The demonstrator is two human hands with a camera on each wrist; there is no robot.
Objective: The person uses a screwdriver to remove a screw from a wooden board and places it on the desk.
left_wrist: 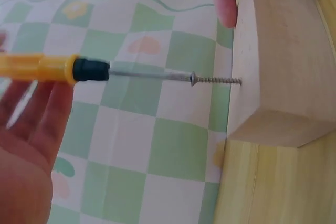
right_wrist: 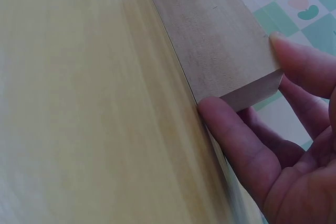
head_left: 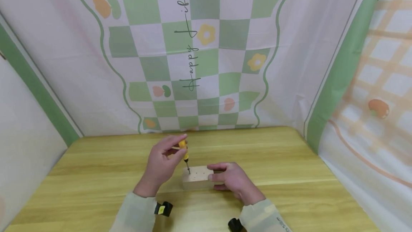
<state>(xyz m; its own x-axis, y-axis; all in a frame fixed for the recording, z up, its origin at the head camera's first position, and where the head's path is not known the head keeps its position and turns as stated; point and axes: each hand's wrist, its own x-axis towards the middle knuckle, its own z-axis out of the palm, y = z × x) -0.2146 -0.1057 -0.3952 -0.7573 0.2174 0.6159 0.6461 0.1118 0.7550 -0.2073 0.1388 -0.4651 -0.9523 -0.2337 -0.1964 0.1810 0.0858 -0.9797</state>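
My left hand (head_left: 162, 162) pinches the yellow handle of a screwdriver (head_left: 183, 146), which points down at the wooden block. In the left wrist view the screwdriver's shaft (left_wrist: 149, 73) meets the head of a screw (left_wrist: 218, 80), and the screw's tip stands at the block's top face with most of its thread showing. The pale wooden block (head_left: 197, 182) lies on the table and has several small holes in its top. Around the block's right end, my right hand (head_left: 234, 179) holds it with thumb and fingers; the right wrist view shows fingertips (right_wrist: 212, 107) on its edge.
The wood-grain table (head_left: 96, 174) spreads out around both hands. Behind it hangs a green-and-white checkered cloth (head_left: 206, 60), with more cloth at the right side (head_left: 370, 117). Small black devices (head_left: 164, 208) are worn at both wrists.
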